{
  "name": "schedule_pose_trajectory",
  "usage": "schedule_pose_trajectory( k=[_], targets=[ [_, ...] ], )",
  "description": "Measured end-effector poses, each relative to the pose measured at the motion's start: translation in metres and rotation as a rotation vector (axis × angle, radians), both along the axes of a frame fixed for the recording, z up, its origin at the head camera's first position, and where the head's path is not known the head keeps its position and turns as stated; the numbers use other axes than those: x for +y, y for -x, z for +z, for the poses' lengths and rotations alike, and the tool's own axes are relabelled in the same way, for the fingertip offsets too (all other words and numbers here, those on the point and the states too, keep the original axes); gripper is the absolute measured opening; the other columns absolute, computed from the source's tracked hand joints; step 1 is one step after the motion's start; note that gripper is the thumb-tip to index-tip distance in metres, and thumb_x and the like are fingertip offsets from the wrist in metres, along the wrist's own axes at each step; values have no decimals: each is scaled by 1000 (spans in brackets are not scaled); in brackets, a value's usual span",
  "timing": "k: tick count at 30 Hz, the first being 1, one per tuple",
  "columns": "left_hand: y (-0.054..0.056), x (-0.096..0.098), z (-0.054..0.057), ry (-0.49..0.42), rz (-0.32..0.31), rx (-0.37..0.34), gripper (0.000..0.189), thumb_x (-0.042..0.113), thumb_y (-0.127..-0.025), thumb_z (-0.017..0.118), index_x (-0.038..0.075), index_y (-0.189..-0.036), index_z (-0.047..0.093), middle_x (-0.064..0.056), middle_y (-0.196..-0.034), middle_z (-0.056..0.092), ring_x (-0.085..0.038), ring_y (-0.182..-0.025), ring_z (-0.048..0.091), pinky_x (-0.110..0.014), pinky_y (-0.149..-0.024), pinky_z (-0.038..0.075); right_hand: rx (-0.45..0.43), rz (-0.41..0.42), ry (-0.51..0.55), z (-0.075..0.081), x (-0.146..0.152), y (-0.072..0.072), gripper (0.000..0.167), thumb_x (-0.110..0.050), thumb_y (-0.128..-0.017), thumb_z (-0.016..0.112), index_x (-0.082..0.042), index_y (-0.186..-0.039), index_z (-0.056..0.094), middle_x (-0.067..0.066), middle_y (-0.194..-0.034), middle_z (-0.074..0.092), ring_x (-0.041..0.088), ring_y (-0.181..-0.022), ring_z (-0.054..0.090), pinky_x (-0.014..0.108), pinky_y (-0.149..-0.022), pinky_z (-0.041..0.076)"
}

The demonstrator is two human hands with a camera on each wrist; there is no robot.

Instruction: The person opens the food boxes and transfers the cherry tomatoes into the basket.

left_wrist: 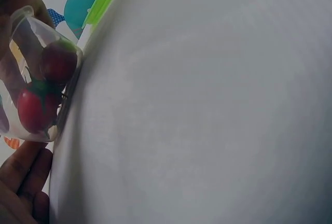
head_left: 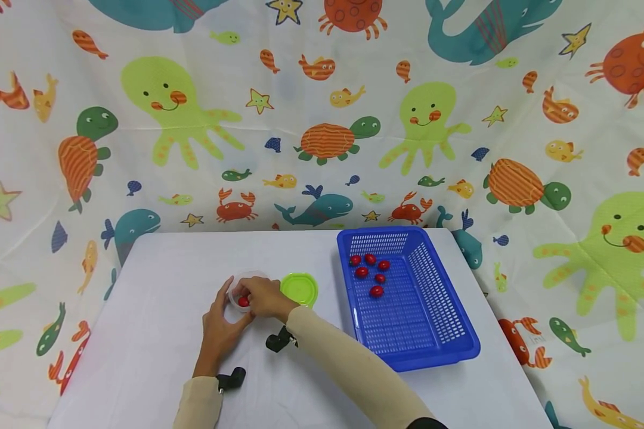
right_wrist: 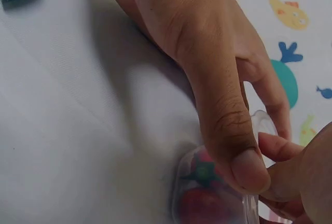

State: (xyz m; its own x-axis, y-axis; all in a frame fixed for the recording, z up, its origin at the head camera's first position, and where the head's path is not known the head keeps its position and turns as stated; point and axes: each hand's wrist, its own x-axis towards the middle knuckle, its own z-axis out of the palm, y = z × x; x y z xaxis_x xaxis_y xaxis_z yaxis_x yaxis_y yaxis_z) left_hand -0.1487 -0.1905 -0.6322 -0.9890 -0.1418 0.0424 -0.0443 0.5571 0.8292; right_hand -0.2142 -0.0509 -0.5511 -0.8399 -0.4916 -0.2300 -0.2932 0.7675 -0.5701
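My left hand (head_left: 222,328) grips a small clear plastic tub (head_left: 235,307) standing on the white table, thumb on the near side and fingers round the far side. Red cherry tomatoes (left_wrist: 39,107) with green stems show through its wall in the left wrist view. Over the tub's mouth, my right hand (head_left: 268,296) reaches in with bent fingers. A tomato (head_left: 244,301) shows just below those fingers in the head view; the fingertips are hidden, so whether they pinch anything cannot be told. Right of the tub lies a bright green round lid (head_left: 300,288).
A blue plastic basket (head_left: 464,339) stands on the right of the table (head_left: 139,345), with several cherry tomatoes (head_left: 377,291) toward its far left part. Behind the table hangs a cloth (head_left: 300,59) printed with sea animals.
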Motion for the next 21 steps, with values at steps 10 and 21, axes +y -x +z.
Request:
schedule_pose_trajectory(
  k=[10, 21],
  targets=[
    [-3, -1, -1, -21, -11, -56, 99, 47, -92, 81, 34, -170, 23, -19, -173, 34, -50, -155, 37, -79, -124, 16, -53, 8, 58, -6, 5, 5, 38, -1, -95, 74, -31, -118, 69, -13, -113, 71, 1, -106, 60, 39, -102, 42],
    [-1, -1, 2, -17, -3, -76, 102, 53, -90, 81, 37, -170, 21, -18, -173, 33, -48, -157, 34, -78, -124, 18, -271, -23, 399, -4, 21, 11, 30, -3, -108, 54, -23, -117, 74, -9, -118, 71, 4, -105, 62, 23, -101, 57]
  ],
)
